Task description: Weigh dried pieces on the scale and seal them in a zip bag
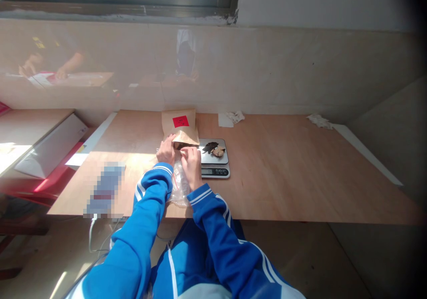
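A brown paper bag (168,123) with a red label (180,121) lies on the table, its dark mouth toward me. My left hand (166,151) is closed on the left edge of that mouth. At the mouth's right side, my right hand (191,163) has its fingers pinched together; what is in them is hidden. Clear plastic bags (180,185) lie beneath and between my wrists. Just right of my right hand stands a kitchen scale (219,172), bearing dark, flat dried pieces (209,148) and a pale brown piece (218,152).
A blurred-out phone-like object (105,190) with a white cable (90,234) lies at the table's left. Crumpled tissue (236,117) and a white paper (225,120) sit by the wall. More tissue (319,121) lies far right. Another table (30,125) stands left.
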The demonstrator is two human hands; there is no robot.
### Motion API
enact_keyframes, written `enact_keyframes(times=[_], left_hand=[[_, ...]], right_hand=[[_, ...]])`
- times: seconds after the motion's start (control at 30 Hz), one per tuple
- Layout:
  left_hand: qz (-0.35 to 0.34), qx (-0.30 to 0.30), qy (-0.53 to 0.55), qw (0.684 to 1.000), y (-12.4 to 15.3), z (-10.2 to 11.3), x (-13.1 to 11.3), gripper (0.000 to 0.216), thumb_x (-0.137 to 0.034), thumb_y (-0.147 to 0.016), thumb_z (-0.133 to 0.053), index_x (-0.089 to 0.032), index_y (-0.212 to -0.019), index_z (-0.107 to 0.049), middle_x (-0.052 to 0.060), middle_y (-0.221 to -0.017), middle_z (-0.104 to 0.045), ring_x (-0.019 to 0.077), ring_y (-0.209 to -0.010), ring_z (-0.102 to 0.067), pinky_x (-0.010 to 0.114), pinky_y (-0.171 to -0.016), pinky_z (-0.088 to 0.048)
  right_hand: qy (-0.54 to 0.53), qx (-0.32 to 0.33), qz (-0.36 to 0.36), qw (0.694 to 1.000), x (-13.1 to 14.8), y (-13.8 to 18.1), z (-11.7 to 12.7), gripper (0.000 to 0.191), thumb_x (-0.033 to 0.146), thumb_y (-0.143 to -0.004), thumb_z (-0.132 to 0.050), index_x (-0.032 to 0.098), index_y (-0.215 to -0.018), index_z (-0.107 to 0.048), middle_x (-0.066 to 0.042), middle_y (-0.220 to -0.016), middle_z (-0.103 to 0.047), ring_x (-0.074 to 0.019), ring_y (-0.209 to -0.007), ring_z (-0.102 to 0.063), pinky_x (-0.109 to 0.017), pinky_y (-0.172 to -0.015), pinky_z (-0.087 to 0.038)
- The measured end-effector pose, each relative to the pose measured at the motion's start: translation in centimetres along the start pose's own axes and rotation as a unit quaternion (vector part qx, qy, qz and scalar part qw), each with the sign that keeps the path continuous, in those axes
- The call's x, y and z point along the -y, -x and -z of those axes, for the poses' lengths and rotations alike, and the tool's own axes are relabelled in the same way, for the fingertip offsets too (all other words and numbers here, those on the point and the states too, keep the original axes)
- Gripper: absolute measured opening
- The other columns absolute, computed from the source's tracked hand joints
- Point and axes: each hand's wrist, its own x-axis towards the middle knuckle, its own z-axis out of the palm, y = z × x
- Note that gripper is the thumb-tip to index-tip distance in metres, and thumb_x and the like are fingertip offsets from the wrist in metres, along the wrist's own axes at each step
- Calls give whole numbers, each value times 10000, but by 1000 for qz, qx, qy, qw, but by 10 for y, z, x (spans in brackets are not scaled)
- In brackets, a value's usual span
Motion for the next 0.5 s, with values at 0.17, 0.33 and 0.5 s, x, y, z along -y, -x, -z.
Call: enact_keyframes(times=[0.17, 0.33, 0.5], left_hand=[[-2, -3, -5, 1000, 0, 3, -3, 431, -165, -920, -349, -198, -1286, -574, 61, -1321, -590, 173, -1222, -558, 315, -1114, -359], [-10, 0, -14, 1000, 1, 4, -4, 452, -155, -916, -349, -219, -1312, -557, 45, -1341, -574, 173, -1224, -556, 320, -1118, -359], [-6, 0, -13, 1000, 1, 4, -3, 467, -130, -900, -363, -222, -1316, -555, 48, -1339, -575, 175, -1236, -546, 318, -1119, -359]], right_hand=[[-45, -64, -9, 997, 9, 25, 32, 185, 102, -875, -481, 185, -993, -596, -63, -987, -619, -190, -969, -545, -327, -882, -452], [-48, -139, -17, 989, -7, 37, 75, 131, 202, -899, -500, 190, -970, -610, -71, -969, -624, -193, -959, -562, -350, -882, -467], [58, -238, -100, 964, -55, 41, 118, 186, 308, -918, -495, 191, -979, -626, -120, -992, -632, -243, -965, -576, -422, -838, -494]])
